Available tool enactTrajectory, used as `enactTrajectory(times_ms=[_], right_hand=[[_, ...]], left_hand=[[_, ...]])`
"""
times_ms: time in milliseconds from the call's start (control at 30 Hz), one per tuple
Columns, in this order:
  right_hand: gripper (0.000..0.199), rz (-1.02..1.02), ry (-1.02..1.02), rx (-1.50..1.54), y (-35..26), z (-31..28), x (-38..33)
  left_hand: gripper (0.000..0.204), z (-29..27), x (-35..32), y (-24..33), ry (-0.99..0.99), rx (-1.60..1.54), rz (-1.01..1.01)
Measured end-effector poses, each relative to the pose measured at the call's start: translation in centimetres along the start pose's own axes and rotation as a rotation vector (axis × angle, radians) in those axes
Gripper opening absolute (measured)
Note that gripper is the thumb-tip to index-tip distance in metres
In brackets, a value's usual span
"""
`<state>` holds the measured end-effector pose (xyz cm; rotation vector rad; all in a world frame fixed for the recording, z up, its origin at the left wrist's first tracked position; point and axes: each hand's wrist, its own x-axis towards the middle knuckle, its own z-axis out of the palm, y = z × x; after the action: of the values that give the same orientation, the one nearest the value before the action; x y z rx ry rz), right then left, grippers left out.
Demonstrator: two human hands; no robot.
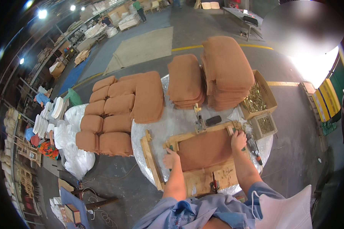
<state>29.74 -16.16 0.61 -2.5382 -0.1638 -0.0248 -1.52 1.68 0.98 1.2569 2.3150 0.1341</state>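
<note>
A brown fabric-covered panel (204, 150) lies inside a wooden frame (210, 132) on the table in front of me. My left hand (171, 158) has its fingers curled over the frame's left side, close to the panel's edge. On the opposite side, my right hand (239, 140) grips the frame near its far right corner. Fingertips of both hands are partly hidden. A metal clamp (200, 124) stands at the frame's far bar, beside a black oblong object (213, 120). A power screwdriver (254, 150) rests right of my right hand.
Stacks of brown panels (227, 65) and cushions (116, 124) line the far and left sides. A cardboard box (269, 101) and a smaller bin (264, 127) hold metal parts. Loose wooden bars (152, 162) lie left. A red-and-black tool (215, 181) is nearest me. Other people work in the background.
</note>
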Motion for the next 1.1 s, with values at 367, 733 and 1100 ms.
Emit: enactTrajectory(times_ms=[367, 733, 1100], right_hand=[[0.039, -0.09, 0.06, -0.198, -0.4, 2.5, -2.2], [0.036, 0.051, 0.016, -0.085, -1.1, 1.4, -0.4], [0.042, 0.102, -0.039, -0.354, 1.9, 1.8, 0.3]], left_hand=[[0.065, 1.5, -0.7, -0.5, 0.153, 0.204, 0.074], [0.058, 1.4, 0.0, -0.1, 0.2, 0.161, 0.125], [0.059, 1.5, -0.5, -0.3, 0.192, 0.153, 0.151]])
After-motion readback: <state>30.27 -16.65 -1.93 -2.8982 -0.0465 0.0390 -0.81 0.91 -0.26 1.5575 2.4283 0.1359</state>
